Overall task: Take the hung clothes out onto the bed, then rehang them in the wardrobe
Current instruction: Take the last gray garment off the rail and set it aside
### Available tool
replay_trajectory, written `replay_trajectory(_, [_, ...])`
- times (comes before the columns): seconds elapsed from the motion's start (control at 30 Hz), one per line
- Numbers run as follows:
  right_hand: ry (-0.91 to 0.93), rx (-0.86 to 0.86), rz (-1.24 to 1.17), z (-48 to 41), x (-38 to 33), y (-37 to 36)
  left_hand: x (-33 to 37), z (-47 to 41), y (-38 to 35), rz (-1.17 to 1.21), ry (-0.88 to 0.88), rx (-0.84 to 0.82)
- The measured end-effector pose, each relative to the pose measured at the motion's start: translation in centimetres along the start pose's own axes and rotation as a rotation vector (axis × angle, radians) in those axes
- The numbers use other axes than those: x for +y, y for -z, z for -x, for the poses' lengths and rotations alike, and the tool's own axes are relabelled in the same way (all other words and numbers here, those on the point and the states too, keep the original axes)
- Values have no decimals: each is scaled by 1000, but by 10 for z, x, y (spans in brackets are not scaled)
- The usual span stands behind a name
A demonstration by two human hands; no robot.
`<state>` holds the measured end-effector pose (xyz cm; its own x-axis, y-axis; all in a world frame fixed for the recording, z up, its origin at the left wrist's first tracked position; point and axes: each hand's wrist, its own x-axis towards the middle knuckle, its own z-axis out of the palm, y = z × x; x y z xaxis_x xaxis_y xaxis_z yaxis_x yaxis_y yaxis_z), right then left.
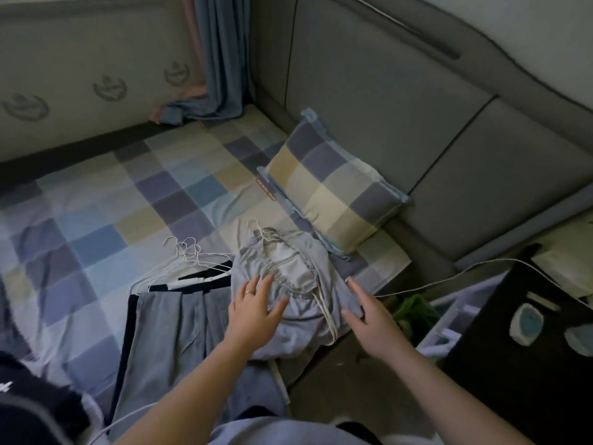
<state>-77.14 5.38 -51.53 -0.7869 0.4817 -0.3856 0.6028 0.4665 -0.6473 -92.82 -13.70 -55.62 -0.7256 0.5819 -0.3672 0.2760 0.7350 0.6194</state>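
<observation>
A grey drawstring garment (298, 284) is laid on the bed (96, 203), close to the near edge, with the hook of its wire hanger (261, 231) showing at the neck. The left hand (256, 303) is spread flat on the gathered front with nothing gripped. The right hand (365, 313) is held open with straight fingers at the garment's right hem; whether the cloth is touched there cannot be told. Since the lower part seems to droop over the edge, the garment could be dragged to the floor if it is lifted by the cloth alone. The hanger could also be slipped out of the neck. The loose drawstrings (327, 313) could be snagged on a hook. Just beside it, grey trousers (170, 332) lie under a nest of wire hangers (183, 252), where tangling is likely if several are lifted together. A white cable (449, 274) nearby could be caught.
</observation>
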Motion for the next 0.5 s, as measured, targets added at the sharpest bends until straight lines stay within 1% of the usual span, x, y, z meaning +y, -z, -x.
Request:
replay_trajectory(0.13, [-30,-61,-12,-52,6,9,-4,-34,5,-23,84,-11])
replay_trajectory(0.27, [-66,-135,-3,-116,24,9,-19,-76,-4,-45,204,-28])
replay_trajectory(0.37, [-79,-217,38,-172,50,0,-34,-111,-24,-74,296,-56])
replay_trajectory(0.5, [-96,-338,130,-255,91,-29,-70,-166,-71,-151,383,-139])
